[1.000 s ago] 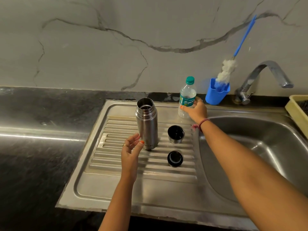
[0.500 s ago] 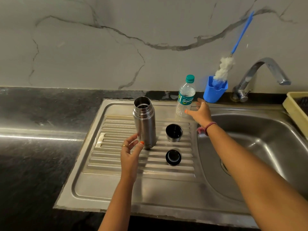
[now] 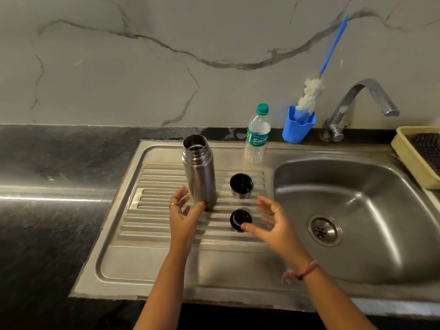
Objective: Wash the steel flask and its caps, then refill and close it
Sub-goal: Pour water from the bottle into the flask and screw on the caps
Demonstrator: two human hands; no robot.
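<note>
Left hand (image 3: 182,216) fingers spread, thumb tip at base of flask (image 3: 199,171). Right hand (image 3: 273,225) fingers apart, blurred, thumb beside stopper (image 3: 240,219). Flask upright, uncapped, on drainboard (image 3: 152,234); cup cap (image 3: 241,185) just right of it.

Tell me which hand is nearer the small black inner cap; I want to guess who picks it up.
Right. The right hand is open beside the small black inner cap, its thumb tip at the cap's edge. The left hand is farther off, by the base of the steel flask.
</note>
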